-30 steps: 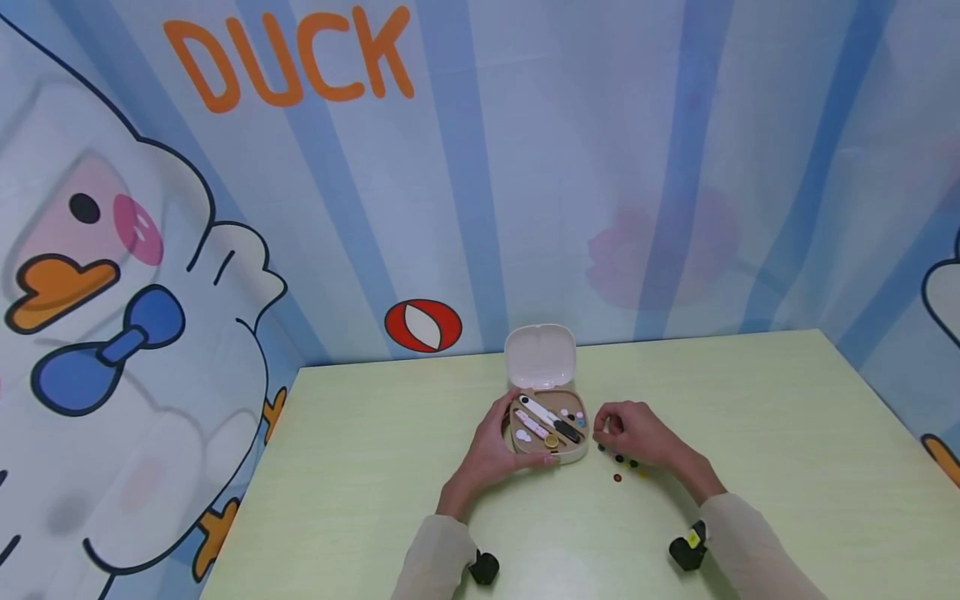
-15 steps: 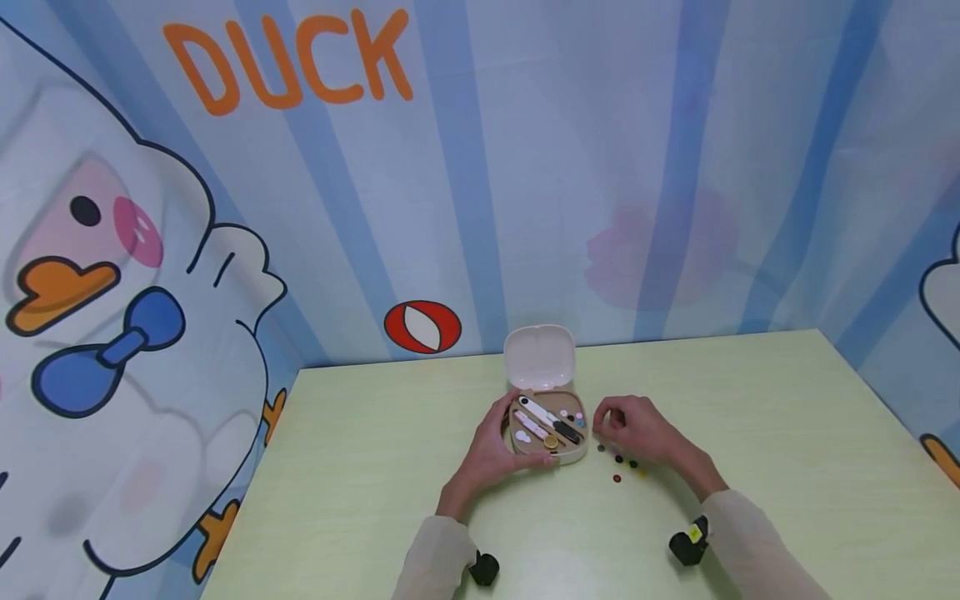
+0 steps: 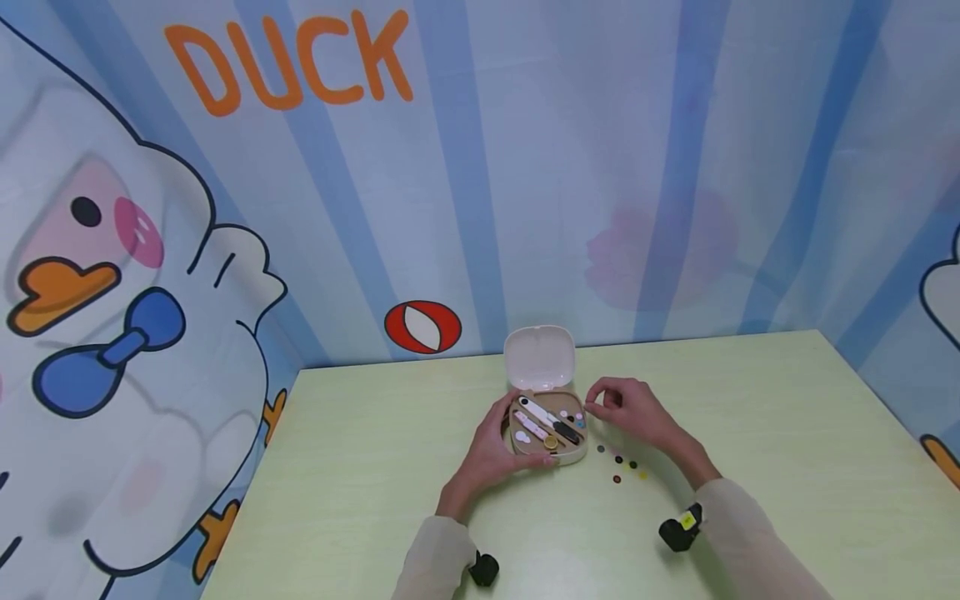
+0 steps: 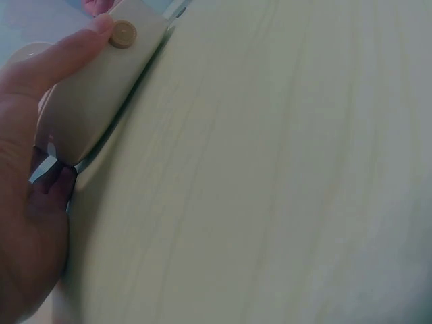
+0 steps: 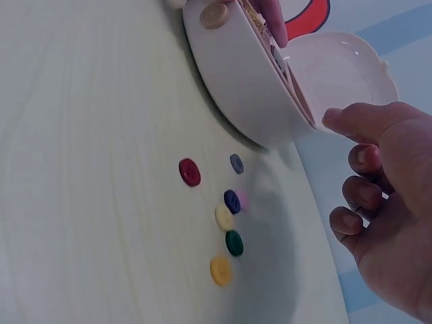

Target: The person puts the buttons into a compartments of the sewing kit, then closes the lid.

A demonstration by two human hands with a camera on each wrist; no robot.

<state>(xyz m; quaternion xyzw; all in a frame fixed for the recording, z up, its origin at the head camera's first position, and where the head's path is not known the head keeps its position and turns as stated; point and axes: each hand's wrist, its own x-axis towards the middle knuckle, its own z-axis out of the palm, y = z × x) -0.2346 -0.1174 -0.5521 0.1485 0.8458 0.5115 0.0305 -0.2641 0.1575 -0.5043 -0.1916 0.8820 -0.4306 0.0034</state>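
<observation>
A cream sewing kit box (image 3: 572, 456) stands with its lid (image 3: 540, 357) raised. My left hand (image 3: 491, 450) grips its left side, thumb along the front beside the round tan clasp (image 4: 123, 34). In the tray lie a white-and-black pen-like tool (image 3: 551, 418), a pink tool (image 3: 531, 425), a gold round piece (image 3: 551, 442) and small buttons (image 3: 572, 417). At the box's right rim is my right hand (image 3: 633, 408), thumb and forefinger drawn together, other fingers curled. Anything between those fingertips is hidden. Loose on the table lie a red button (image 5: 190, 172), a green button (image 5: 234, 243) and several others.
The pale wood-grain table (image 3: 360, 483) meets a blue striped cloth backdrop (image 3: 525, 167) just behind the lid. A black wrist device (image 3: 485, 570) sits at the left sleeve, another black device (image 3: 678, 533) at the right sleeve.
My right hand has moved up and slightly left, from above the loose buttons to the box's right rim. My left hand and the box have stayed put.
</observation>
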